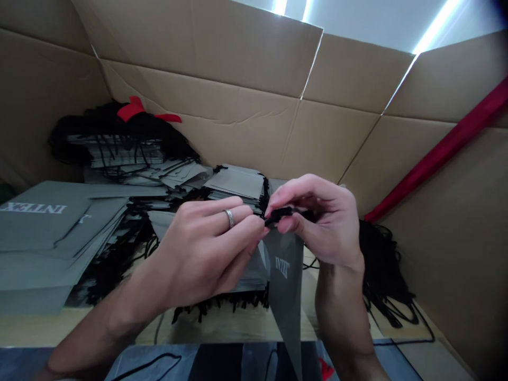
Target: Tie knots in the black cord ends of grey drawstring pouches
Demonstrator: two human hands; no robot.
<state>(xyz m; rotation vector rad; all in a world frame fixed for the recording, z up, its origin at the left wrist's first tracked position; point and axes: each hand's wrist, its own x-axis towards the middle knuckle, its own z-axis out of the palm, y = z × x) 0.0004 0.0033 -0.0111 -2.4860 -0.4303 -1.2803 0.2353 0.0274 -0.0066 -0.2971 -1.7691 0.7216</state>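
Note:
Both hands meet at the middle of the view, fingers pinched around a black cord [281, 214]. My left hand [212, 246], with a ring on one finger, closes on the cord's left end. On the other side, my right hand [323, 219] grips the same cord between thumb and fingers. Below them hangs a grey printed card [284, 280] lettered in white, turned nearly edge-on. How the cord joins the card is hidden by the fingers. Behind the left hand lies a stack of grey cards [237, 182] with black cord ends along its sides.
At left spreads a large pile of grey cards [29, 227] with black cords. Farther back stands another heap of cards [127, 151] under black cords and a red strip [133, 108]. Black cords [383, 270] lie at right. Cardboard walls [238, 69] enclose the table [222, 325].

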